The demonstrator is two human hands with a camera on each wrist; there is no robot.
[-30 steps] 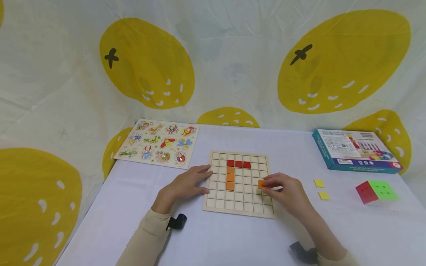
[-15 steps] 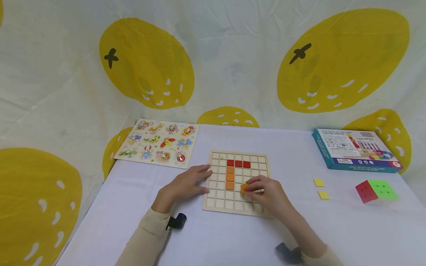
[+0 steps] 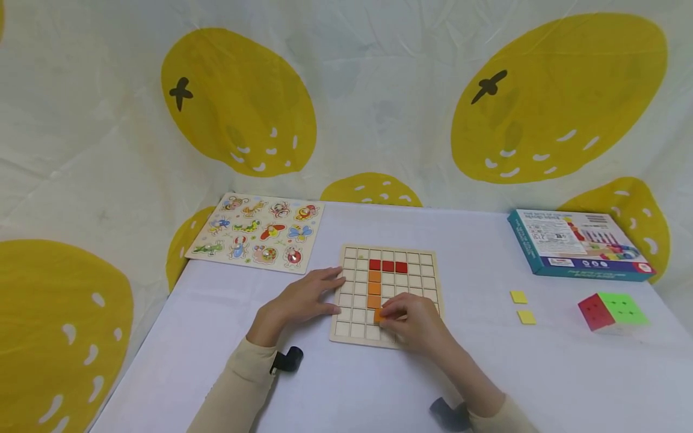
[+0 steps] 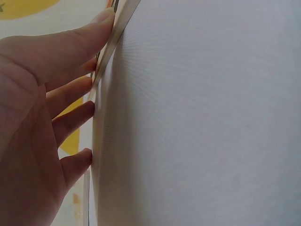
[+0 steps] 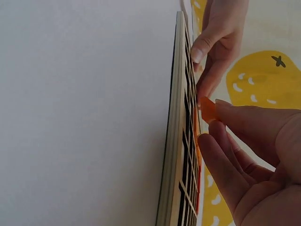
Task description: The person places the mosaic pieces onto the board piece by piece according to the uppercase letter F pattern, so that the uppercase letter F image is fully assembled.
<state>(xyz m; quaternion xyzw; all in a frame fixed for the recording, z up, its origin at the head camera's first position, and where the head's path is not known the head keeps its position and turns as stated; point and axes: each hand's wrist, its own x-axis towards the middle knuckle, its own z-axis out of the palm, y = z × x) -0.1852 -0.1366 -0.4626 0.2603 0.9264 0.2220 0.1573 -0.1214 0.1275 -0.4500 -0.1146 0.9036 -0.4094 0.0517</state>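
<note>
**Orange tile (image 3: 378, 317) in R hand (image 3: 415, 320), close to gridded board (image 3: 343, 329)**

R hand pinches the orange tile btwn thumb & fingertips, at the near end of an orange column. R-wrist view has it tilted, right by the board's face; can't tell if it touches. Just ahead & slightly L of R hand, three set tiles (image 3: 374, 288), also orange, run in line away from the person; at the column's far end, a row of three red tiles (image 3: 388, 266) extends rightward.

L hand (image 3: 305, 297), fingers & thumb spread, has its tips at the board's L edge. Beyond it & to its L: insect puzzle (image 3: 251, 245), pcs in place.

Well to R of R hand, two yellow tiles (image 3: 518, 297) lie apart from each other on the white surface (image 3: 346, 391); past them, a red-and-green cube (image 3: 613, 313). Farther ahead on that side, a boxed set (image 3: 582, 243) lies flat. Black wrist cam (image 3: 292, 359) shows by the L sleeve (image 3: 238, 382).
</note>
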